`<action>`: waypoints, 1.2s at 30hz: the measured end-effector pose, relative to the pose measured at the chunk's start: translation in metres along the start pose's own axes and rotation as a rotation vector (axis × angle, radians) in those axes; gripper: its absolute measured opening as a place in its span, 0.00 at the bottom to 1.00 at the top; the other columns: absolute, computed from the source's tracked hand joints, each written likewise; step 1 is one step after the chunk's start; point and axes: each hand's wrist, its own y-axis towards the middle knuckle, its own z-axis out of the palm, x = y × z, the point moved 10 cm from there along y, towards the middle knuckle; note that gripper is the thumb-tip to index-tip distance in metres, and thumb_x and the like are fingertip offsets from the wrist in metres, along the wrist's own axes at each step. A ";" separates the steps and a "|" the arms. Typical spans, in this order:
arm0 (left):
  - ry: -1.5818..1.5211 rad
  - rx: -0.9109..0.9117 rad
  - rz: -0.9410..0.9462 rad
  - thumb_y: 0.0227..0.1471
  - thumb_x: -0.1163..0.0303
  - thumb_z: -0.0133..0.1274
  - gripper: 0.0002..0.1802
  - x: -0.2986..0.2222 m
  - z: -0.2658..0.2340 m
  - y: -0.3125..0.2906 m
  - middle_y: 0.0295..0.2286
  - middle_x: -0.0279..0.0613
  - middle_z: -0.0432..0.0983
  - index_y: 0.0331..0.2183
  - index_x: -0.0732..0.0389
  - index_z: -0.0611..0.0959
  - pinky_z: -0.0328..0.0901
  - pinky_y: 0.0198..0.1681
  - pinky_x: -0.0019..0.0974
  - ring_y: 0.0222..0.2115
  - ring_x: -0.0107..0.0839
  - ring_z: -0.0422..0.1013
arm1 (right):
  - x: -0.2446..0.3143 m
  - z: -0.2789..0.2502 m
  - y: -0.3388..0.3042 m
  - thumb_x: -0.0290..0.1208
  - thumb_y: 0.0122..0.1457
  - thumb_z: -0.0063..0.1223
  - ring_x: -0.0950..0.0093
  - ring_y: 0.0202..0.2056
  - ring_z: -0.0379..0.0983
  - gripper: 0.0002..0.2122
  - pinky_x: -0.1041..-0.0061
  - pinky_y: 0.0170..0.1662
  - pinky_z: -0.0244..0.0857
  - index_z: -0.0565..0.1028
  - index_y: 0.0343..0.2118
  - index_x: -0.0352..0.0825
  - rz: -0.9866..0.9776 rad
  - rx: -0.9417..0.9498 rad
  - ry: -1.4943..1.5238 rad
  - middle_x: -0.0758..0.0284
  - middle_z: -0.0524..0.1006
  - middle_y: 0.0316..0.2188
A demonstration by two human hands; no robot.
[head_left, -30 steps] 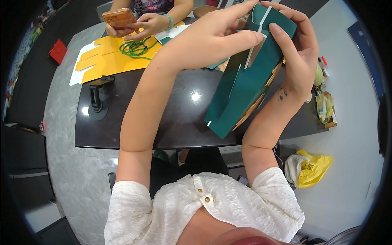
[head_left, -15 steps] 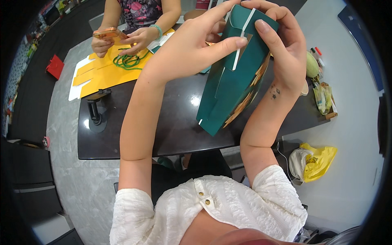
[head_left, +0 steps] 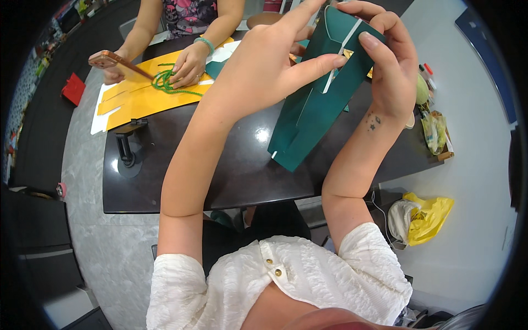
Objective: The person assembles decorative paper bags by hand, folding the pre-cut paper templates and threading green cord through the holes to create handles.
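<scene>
A dark green cardboard box with white cut edges is held up over the table, tilted so its lower end points toward me. My left hand grips its upper left part, the thumb pressed at an open slot by a white-edged flap. Around the upper right end closes my right hand, with its thumb on the green face and its fingers over the far edge. The fingertips behind the box are partly hidden.
Across the dark table, a person holds a phone; their other hand touches green cord on yellow card sheets. A black stand is at the left; bagged goods lie at the right edge.
The box has turned, so its printed side no longer shows, and shifted slightly right. Across the table, the phone has swung left in one hand while the other hand came down onto the cord.
</scene>
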 end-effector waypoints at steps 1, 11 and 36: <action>-0.024 -0.064 0.014 0.53 0.70 0.59 0.39 0.000 -0.003 0.001 0.31 0.48 0.78 0.60 0.70 0.59 0.68 0.33 0.27 0.30 0.24 0.74 | 0.002 0.000 0.001 0.27 0.50 0.57 0.74 0.42 0.69 0.10 0.75 0.49 0.63 0.65 0.28 0.36 -0.009 -0.005 0.015 0.57 0.73 0.42; -0.001 -0.060 0.010 0.51 0.70 0.59 0.33 -0.008 -0.008 0.004 0.29 0.47 0.79 0.56 0.70 0.68 0.69 0.34 0.26 0.31 0.21 0.74 | 0.003 0.000 0.003 0.30 0.47 0.59 0.71 0.43 0.69 0.11 0.72 0.50 0.63 0.65 0.25 0.36 -0.020 0.036 0.039 0.56 0.72 0.42; -0.116 -0.258 0.211 0.56 0.56 0.54 0.33 0.018 0.018 0.001 0.46 0.41 0.70 0.59 0.54 0.64 0.63 0.51 0.41 0.48 0.38 0.68 | 0.006 -0.025 0.001 0.20 0.50 0.50 0.72 0.45 0.70 0.05 0.77 0.50 0.61 0.71 0.31 0.29 -0.096 -0.068 -0.051 0.59 0.74 0.44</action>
